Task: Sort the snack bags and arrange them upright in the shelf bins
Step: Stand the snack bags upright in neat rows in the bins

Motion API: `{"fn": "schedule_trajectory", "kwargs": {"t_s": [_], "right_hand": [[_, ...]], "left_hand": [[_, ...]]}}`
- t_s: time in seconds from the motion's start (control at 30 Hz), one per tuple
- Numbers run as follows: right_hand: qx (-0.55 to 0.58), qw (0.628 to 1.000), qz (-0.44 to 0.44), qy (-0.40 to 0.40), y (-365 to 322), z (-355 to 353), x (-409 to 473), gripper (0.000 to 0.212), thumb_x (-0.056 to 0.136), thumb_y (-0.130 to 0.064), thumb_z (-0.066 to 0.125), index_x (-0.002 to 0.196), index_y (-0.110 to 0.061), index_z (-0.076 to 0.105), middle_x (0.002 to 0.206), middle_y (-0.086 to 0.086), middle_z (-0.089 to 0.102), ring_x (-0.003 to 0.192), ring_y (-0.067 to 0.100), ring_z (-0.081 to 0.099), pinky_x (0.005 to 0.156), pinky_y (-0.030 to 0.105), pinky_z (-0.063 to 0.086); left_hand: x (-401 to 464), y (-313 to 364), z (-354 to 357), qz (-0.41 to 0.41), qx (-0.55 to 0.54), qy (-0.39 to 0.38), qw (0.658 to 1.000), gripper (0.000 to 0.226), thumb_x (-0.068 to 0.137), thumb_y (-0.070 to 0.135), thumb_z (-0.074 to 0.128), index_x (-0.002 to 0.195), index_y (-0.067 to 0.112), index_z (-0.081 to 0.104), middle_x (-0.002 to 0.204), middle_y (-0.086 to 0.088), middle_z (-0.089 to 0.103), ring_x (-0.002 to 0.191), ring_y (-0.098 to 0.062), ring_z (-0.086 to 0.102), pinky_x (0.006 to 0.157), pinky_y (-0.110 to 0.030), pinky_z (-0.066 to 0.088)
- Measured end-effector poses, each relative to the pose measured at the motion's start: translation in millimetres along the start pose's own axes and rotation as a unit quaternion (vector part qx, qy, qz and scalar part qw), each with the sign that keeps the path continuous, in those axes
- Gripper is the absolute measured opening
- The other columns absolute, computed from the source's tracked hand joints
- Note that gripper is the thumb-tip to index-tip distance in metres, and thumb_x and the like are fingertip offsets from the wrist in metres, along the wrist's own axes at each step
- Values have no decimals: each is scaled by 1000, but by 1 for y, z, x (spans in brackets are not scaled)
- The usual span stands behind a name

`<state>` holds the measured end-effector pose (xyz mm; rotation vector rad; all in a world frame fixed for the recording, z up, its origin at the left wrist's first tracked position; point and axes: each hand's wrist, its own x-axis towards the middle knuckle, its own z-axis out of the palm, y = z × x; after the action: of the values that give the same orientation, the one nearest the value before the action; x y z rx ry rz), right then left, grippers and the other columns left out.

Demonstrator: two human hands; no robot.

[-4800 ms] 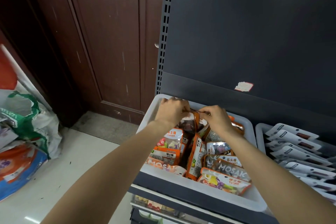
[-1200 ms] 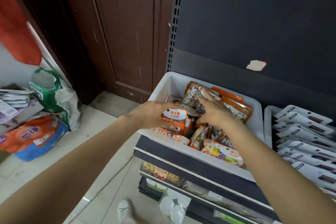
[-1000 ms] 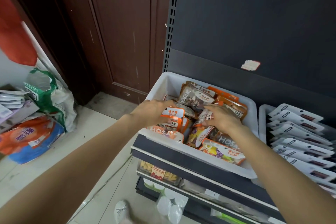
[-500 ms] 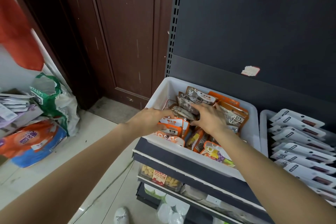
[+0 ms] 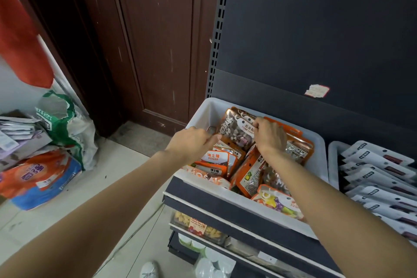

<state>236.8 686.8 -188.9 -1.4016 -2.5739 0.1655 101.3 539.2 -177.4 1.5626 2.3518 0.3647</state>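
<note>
I have both hands in the white bin (image 5: 204, 109) at the left end of the shelf, working on the stone-candy bag (image 5: 235, 130) at its back. My right hand (image 5: 269, 136) has its fingers curled over the bag's top edge by the white label, pinching it so the pouch stands tall against the orange bags (image 5: 293, 142) behind it rather than flopping forward. My left hand (image 5: 191, 144) reaches in from the bin's left side with fingers curled toward the bag's lower left corner; I judge it is steadying or nudging that corner square, though I cannot tell whether it actually grips the pouch. The grip at the top makes sense: the pouch is soft and its weight sits low, so holding the header lets it hang straight. In front, the orange sugar bags (image 5: 213, 160) lean in a loose row, and one colourful candy bag (image 5: 277, 203) lies nearly flat at the near wall, so much of this bin is still unsorted. The neighbouring bin (image 5: 332, 149) on the right holds white pouches (image 5: 374, 160) already lined up in an overlapping row.
</note>
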Motion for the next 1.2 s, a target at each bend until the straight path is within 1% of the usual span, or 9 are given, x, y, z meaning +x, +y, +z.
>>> {"fn": "schedule_trajectory", "kwargs": {"t_s": [0.17, 0.3, 0.4, 0.5, 0.63, 0.7, 0.8, 1.0, 1.2], "right_hand": [[9, 999, 24, -27, 9, 2, -9, 39, 92, -18, 58, 124, -15, 36, 105, 15, 64, 94, 30, 64, 74, 38, 53], [11, 999, 35, -36, 12, -3, -5, 34, 93, -19, 57, 122, -17, 40, 108, 13, 65, 92, 28, 66, 65, 33, 50], [18, 998, 52, -35, 15, -5, -2, 33, 93, -19, 55, 125, -18, 43, 111, 12, 65, 94, 28, 66, 68, 34, 53], [-3, 997, 64, -46, 18, -6, -1, 39, 92, -17, 56, 129, -20, 42, 117, 12, 61, 101, 29, 63, 74, 37, 53], [-54, 996, -25, -64, 14, 3, 4, 67, 90, -26, 61, 146, -29, 25, 151, 8, 24, 139, 28, 27, 110, 42, 33], [-24, 995, -56, -82, 10, 10, 9, 73, 90, -34, 60, 149, -29, 18, 153, 3, 21, 141, 24, 24, 113, 40, 28], [-11, 997, -41, -59, 8, 19, 16, 73, 89, -37, 61, 148, -20, 22, 149, 3, 32, 137, 23, 32, 111, 38, 30], [-37, 999, -23, -15, 9, 23, 15, 35, 92, -28, 59, 124, -15, 56, 126, 4, 53, 119, 23, 51, 95, 35, 41], [-75, 997, -9, 16, 15, 12, 16, 7, 92, -18, 59, 91, -19, 65, 88, 0, 64, 82, 20, 60, 79, 31, 40]], "left_hand": [[33, -1, 6, -11, 21, -23, 999, 26, 92, 40, 49, 107, 22, 61, 106, -4, 65, 97, -25, 61, 87, -37, 52], [60, 9, 27, 16, -50, -48, 997, 70, 87, 42, 60, 145, 25, 27, 148, -6, 37, 135, -28, 33, 109, -42, 31], [74, 3, 53, -14, -29, -74, 997, 100, 83, 54, 62, 151, 21, -3, 160, -5, 5, 147, -23, 5, 117, -45, 10], [85, -9, 70, -43, -9, -125, 991, 110, 81, 66, 55, 149, 19, -17, 160, -4, -7, 147, -21, -6, 118, -42, 3], [94, -11, 73, -38, 6, -152, 988, 108, 82, 65, 53, 149, 19, -18, 159, 0, -12, 146, -18, -11, 118, -41, 2], [96, -11, 75, -32, 24, -161, 986, 107, 82, 66, 52, 149, 20, -19, 160, -2, -11, 146, -19, -10, 118, -40, 3], [97, -10, 76, -29, 33, -174, 984, 105, 84, 65, 51, 149, 22, -19, 159, -2, -11, 147, -18, -10, 118, -41, 4], [101, -12, 80, -29, 41, -174, 984, 103, 84, 65, 51, 149, 23, -17, 160, -1, -10, 147, -18, -10, 118, -42, 3], [103, -14, 82, -16, 79, -125, 989, 94, 80, 70, 51, 150, 20, 13, 155, -3, 21, 143, -25, 16, 117, -42, 14]]}}
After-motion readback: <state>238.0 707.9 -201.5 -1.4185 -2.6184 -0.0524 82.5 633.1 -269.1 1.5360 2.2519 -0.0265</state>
